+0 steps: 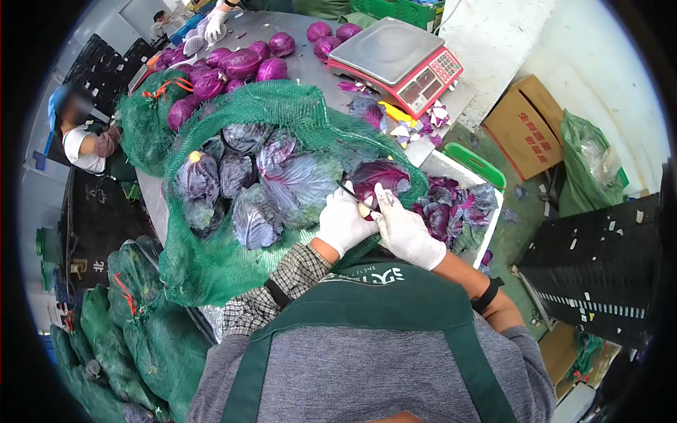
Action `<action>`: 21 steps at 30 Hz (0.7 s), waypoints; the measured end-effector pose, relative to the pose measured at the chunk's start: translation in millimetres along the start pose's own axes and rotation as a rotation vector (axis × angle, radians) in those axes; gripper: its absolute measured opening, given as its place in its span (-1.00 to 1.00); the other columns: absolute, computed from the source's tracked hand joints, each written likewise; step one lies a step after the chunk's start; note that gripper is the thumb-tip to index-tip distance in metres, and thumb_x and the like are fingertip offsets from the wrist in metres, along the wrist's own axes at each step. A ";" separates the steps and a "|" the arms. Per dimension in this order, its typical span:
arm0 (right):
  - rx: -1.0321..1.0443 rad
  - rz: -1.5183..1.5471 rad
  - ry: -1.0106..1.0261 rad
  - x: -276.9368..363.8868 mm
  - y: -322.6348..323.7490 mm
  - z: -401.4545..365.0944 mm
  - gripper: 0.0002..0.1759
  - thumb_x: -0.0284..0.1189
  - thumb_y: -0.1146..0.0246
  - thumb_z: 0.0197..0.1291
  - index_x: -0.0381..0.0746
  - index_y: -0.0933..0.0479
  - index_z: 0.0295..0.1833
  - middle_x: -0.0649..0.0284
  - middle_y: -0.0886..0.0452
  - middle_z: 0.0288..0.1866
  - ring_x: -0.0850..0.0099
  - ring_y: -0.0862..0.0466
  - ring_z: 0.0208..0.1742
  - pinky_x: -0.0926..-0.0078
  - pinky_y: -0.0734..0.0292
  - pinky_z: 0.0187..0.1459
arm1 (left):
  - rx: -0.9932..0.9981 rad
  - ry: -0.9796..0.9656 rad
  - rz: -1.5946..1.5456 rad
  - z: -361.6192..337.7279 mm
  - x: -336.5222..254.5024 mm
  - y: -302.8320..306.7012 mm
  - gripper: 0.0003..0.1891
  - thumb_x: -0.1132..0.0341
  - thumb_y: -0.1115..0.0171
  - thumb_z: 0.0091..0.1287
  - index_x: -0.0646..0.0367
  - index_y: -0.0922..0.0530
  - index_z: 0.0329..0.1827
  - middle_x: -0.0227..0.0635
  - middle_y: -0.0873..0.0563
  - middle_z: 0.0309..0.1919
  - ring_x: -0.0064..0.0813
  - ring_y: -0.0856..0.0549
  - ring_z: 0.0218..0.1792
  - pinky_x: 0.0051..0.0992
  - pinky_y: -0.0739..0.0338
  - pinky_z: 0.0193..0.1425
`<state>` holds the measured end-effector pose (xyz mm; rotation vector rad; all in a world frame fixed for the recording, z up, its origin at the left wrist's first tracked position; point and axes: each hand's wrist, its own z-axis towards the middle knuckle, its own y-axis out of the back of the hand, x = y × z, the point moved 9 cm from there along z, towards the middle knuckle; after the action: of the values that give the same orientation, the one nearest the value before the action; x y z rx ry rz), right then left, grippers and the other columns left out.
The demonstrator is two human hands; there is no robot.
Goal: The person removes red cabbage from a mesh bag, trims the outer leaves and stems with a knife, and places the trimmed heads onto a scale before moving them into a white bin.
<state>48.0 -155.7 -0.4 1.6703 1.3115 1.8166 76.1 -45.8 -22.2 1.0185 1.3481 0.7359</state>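
My left hand [343, 224], in a white glove, grips a red cabbage [381, 176] at its pale stem end, just above the open green net sack [211, 268]. My right hand [407, 234], also gloved, presses against the cabbage from the right and holds a knife [350, 193]. Its thin dark blade lies across the stem and points up and to the left. The sack holds several red cabbages with dusty outer leaves [282, 180].
A white crate [499, 201] of cut purple leaves stands to the right. On the steel table [310, 67] are a red scale [395, 60], trimmed cabbages [243, 63] and leaf scraps. Another person's gloved hand [214, 27] works at the far end. Someone sits at left [81, 137]. Full sacks [134, 345] lie lower left.
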 end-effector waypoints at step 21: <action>-0.349 0.240 -0.182 -93.9 63.4 4.2 -0.48 -0.15 -0.06 0.37 -0.31 -0.41 0.26 -0.01 -0.65 -0.44 0.07 -0.69 -0.35 0.20 -0.55 -0.23 | -0.095 -0.104 -0.198 -33.6 15.6 15.4 0.06 -0.04 -0.54 -0.13 0.39 -0.18 0.35 0.12 -0.40 0.24 0.05 -0.41 0.26 -0.22 -0.35 0.35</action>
<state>95.6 -258.4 -6.3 1.8004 0.6962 1.8399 46.8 -20.1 -12.7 0.8236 1.2905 0.5840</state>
